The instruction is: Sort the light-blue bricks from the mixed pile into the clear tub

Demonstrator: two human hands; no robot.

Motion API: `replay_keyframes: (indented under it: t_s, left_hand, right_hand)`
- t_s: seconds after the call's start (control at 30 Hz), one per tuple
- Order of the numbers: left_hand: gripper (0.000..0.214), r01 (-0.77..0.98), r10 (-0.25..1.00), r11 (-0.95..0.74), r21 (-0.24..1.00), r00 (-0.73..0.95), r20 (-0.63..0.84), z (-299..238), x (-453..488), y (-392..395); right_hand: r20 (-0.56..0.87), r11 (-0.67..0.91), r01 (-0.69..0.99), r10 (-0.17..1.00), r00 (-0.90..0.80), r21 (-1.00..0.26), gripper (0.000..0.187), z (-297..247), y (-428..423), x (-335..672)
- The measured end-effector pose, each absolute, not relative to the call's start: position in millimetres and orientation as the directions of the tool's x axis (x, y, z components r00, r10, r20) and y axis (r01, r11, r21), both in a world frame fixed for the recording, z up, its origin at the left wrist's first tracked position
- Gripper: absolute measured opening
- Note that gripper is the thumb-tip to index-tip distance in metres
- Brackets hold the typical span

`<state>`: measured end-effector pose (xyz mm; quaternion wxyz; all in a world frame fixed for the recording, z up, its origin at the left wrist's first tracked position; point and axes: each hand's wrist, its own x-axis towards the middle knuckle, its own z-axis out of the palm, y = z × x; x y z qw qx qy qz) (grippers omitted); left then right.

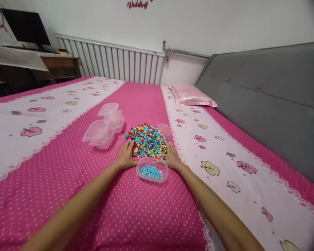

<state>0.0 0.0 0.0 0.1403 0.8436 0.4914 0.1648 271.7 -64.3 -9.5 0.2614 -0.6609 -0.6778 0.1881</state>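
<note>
A heap of small colorful plastic pieces (148, 141), red, yellow, blue and green among them, is spread on the pink dotted bedsheet (136, 212). My left hand (126, 155) rests against the heap's left side, fingers stretched forward. On the opposite side, my right hand (173, 156) lies alongside the heap with its fingers extended too. Both thumbs point inward, close to the rim of a clear plastic container (153, 180); I cannot tell if they touch it. Light-blue pieces (151, 171) cover the container's bottom. Neither hand holds anything that I can see.
Several clear containers (99, 132) stand left of the heap, with a stray dark-blue piece (122, 132) nearby. A clear lid (164, 129) lies behind it at right. Farther off are a pink pillow (192, 95), a grey headboard (267, 75) and a radiator (110, 59).
</note>
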Motion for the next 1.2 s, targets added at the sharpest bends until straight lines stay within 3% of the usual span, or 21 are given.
replay_keyframes:
  t_s: [0.17, 0.27, 0.37, 0.5, 0.67, 0.77, 0.97, 1.1, 1.2]
  left_hand:
    - [0.131, 0.799, 0.903, -0.424, 0.425, 0.409, 0.131, 0, 33, 29]
    - [0.126, 0.739, 0.908, -0.413, 0.533, 0.377, 0.181, 2, 50, 40]
    - [0.105, 0.625, 0.920, -0.390, 0.676, 0.297, 0.256, 9, 67, 52]
    - [0.078, 0.515, 0.924, -0.382, 0.767, 0.226, 0.309, 20, 79, 70]
    - [0.051, 0.437, 0.942, -0.328, 0.838, 0.219, 0.254, 30, 69, 74]
    - [0.046, 0.352, 0.977, -0.195, 0.916, 0.149, 0.151, 34, 65, 66]
    - [0.037, 0.117, 0.977, -0.182, 0.976, 0.130, 0.167, 48, 75, 50]
    - [0.036, -0.017, 0.984, -0.106, 0.994, 0.139, 0.108, 62, 75, 39]
    - [0.031, -0.035, 0.987, -0.110, 0.993, 0.117, 0.113, 66, 74, 35]
  right_hand:
    - [0.311, 0.183, 0.798, 0.950, 0.005, -0.575, 0.110, -20, -31, 257]
    - [0.437, 0.288, 0.768, 0.900, -0.012, -0.572, 0.093, -18, -13, 253]
    - [0.501, 0.339, 0.713, 0.865, 0.020, -0.613, 0.076, -6, 8, 252]
    - [0.435, 0.334, 0.661, 0.900, -0.013, -0.672, 0.064, 21, 31, 255]
    - [0.305, 0.295, 0.669, 0.946, -0.106, -0.682, 0.062, 41, 36, 259]
    - [0.262, 0.280, 0.673, 0.956, -0.132, -0.684, 0.060, 46, 36, 261]
    - [0.221, 0.304, 0.592, 0.952, -0.210, -0.746, 0.058, 63, 32, 268]
    - [0.159, 0.229, 0.555, 0.972, -0.172, -0.800, 0.055, 76, 23, 275]
    - [0.201, 0.226, 0.532, 0.974, -0.105, -0.816, 0.046, 81, 21, 282]
